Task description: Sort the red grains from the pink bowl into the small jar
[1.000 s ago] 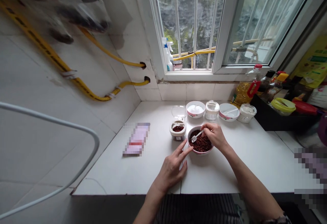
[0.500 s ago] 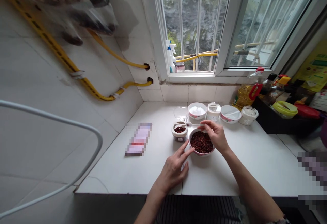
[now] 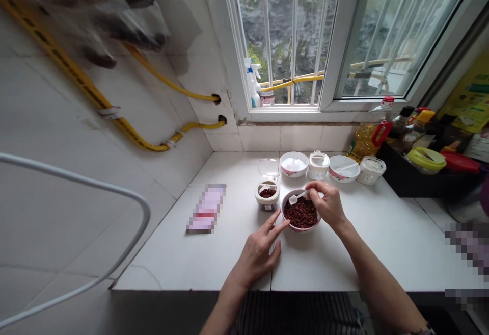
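White, smooth counter (image 3: 324, 268) is running below a white-framed, barred window (image 3: 282, 116); clock's centred on the round white bowl with the pink-tinted wall (image 3: 301, 230). That bowl is sitting mid-counter, carrying coarse dark red-brown granules (image 3: 303, 216). Right hand (image 3: 327, 205) is coming in from 4 o'clock, thumb and fingertips pinching the thin handle of a small white spoon (image 3: 293, 200); scoop is hanging at the bowl's 10-11, can't tell if it's touching granules. Left hand (image 3: 257, 256) is lying at 7 o'clock, fingers spread loose, fingertips touching the rim. Squat clear jar with pale collar (image 3: 267, 206) is standing just beside at 10, similar granules inside, transparent lid (image 3: 269, 167) tipping back behind it. Round flower-patterned bowl of white powder (image 3: 294, 164) is sitting at 12.
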Motion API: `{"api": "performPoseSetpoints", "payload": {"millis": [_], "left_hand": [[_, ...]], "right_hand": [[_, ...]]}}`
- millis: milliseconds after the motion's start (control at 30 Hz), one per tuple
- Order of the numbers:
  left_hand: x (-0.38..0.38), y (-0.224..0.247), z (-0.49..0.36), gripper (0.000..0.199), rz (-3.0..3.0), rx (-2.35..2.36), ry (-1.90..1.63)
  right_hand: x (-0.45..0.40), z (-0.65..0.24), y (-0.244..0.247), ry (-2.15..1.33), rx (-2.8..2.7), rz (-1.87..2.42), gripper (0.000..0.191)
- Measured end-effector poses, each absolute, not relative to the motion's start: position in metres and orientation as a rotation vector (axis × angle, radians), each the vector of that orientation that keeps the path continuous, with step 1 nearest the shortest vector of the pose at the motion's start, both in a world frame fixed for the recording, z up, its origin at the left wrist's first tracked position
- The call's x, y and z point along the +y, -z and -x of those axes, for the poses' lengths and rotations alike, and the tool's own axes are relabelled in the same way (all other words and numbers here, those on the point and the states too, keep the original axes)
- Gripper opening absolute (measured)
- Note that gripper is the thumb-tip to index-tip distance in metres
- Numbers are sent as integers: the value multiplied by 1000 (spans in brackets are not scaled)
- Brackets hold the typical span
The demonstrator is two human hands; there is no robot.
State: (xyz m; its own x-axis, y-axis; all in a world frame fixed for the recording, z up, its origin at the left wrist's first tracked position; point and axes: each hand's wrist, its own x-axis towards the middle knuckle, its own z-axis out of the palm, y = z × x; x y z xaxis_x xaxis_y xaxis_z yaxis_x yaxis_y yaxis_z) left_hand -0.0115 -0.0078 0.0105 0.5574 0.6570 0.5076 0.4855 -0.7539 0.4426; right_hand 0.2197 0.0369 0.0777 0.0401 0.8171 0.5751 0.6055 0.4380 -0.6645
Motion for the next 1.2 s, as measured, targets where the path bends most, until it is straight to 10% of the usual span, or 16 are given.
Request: {"api": "performPoseSetpoints", "payload": {"millis": [1200], "left_hand": [[-7, -10, 11, 73, -2543, 970, -985]], "right_hand": [[51, -213, -81, -1024, -1223, 1138, 25]]}}
